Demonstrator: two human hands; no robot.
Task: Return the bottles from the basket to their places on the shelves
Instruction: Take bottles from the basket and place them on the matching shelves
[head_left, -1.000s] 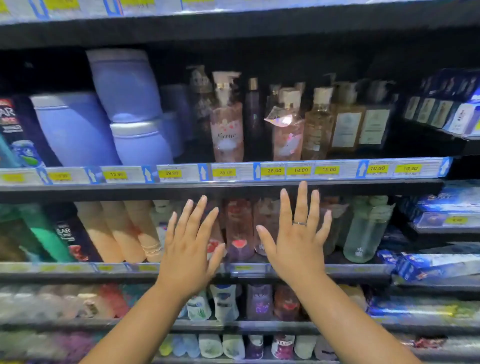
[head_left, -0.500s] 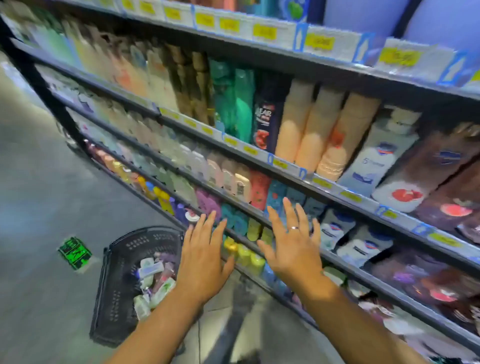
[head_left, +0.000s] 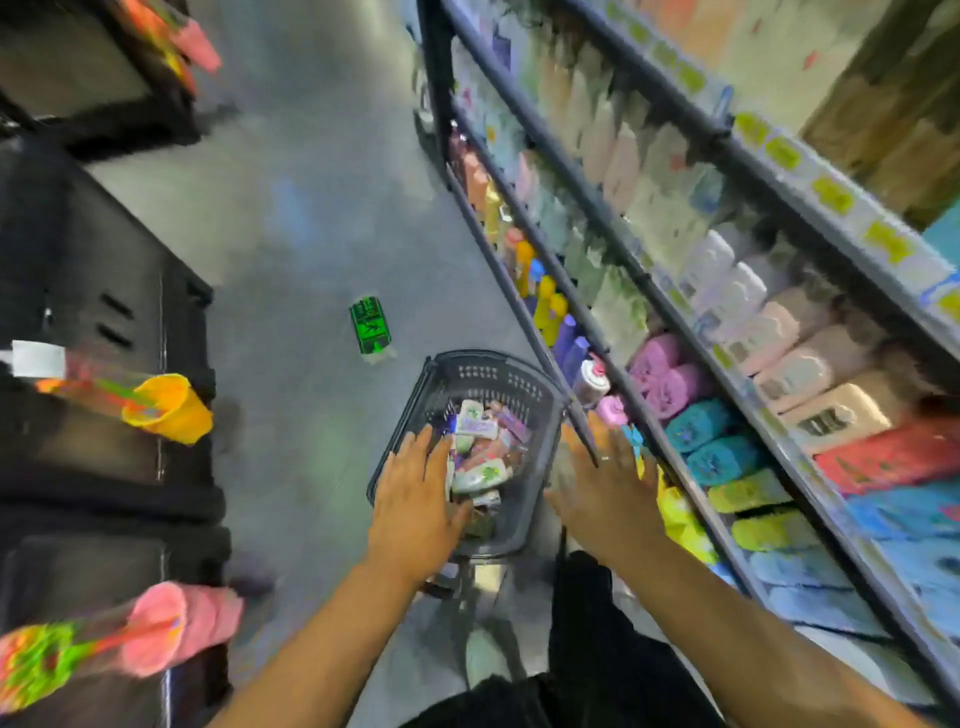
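Two empty, spread hands: my left hand (head_left: 413, 499) over the basket (head_left: 483, 364) of bottles (head_left: 480, 475), right hand (head_left: 605, 488) beside it (labels (head_left: 475, 426) blurred).

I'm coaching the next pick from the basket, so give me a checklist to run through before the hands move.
1. Left hand free: ok, open and empty, over the left side of the basket.
2. Right hand free: ok, open and empty, beside the basket's right edge.
3. Bottles left to return: ok, several heaped inside.
4. Basket within reach: ok, on the floor by the shelves, just below the hands.
5. Labels readable for choosing: cannot tell, blurred.
6. Free shelf slot: cannot tell.
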